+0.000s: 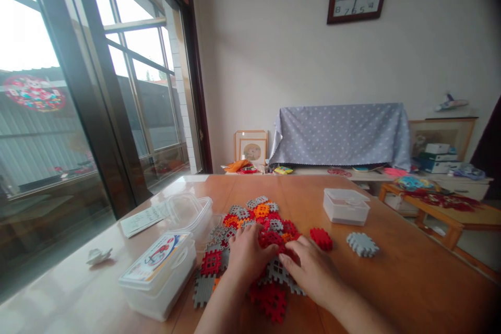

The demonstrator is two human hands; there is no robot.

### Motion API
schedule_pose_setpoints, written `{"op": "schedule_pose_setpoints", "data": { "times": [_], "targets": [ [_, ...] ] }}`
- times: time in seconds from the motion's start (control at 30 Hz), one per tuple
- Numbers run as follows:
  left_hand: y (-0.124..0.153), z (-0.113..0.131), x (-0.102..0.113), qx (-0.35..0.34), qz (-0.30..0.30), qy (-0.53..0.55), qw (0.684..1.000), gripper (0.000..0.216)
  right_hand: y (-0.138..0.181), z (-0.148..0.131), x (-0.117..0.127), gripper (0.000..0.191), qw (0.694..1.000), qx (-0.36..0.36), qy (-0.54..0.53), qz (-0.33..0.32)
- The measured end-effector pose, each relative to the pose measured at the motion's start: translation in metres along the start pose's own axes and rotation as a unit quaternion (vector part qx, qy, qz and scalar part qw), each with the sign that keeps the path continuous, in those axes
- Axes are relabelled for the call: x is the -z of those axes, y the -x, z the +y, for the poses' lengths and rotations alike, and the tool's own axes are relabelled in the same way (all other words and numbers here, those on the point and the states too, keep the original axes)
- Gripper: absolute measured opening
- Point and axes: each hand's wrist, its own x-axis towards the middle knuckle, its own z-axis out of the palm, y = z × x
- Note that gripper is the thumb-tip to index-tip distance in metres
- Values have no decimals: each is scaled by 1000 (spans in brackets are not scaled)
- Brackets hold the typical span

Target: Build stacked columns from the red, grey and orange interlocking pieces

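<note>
A pile of square plastic interlocking tiles with notched edges, in red, grey and orange, covers the middle of the table. My left hand (249, 250) is over the pile, its thumb and fingers curled around a red tile (271, 239). Close beside it on the right, my right hand (309, 266) reaches in, thumb and forefinger apart, near the same red tile and above a grey windowed tile (277, 270). Some fingertips are hidden among the tiles. Nearer to me, under the hands, lie more red tiles (272, 302). To the right stand a red stack (321, 239) and a grey stack (362, 245).
Left of the pile are a lidded clear box (156, 282) with a printed label, an open clear container (195, 216), a booklet (143, 218) and a crumpled wrapper (98, 256). Another clear box (346, 206) stands at the back right of the wooden table (391, 292).
</note>
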Motion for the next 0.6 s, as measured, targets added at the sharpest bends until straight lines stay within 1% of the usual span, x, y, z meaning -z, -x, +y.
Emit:
{"op": "schedule_pose_setpoints", "data": {
  "times": [0.1,0.17,0.33,0.43,0.53,0.6],
  "targets": [
    [-1,2,-1,15,-11,2,1000,32,1,1,-5,24,1000,-15,-1,-13],
    [-2,2,-3,20,-14,12,1000,26,1,2,-8,22,999,-27,-17,-13],
    [-6,-4,-9,18,-1,63,998,33,-1,2,-12,19,998,-37,-46,4],
    [-8,-7,-13,-2,18,119,993,37,-2,3,-12,16,997,-30,-61,23],
    [-9,-6,-13,-28,39,195,980,35,-4,3,-10,17,995,-18,-87,39],
    [-8,-3,-10,-27,44,265,963,32,-4,2,-8,19,993,-8,-107,48]
  ]
}}
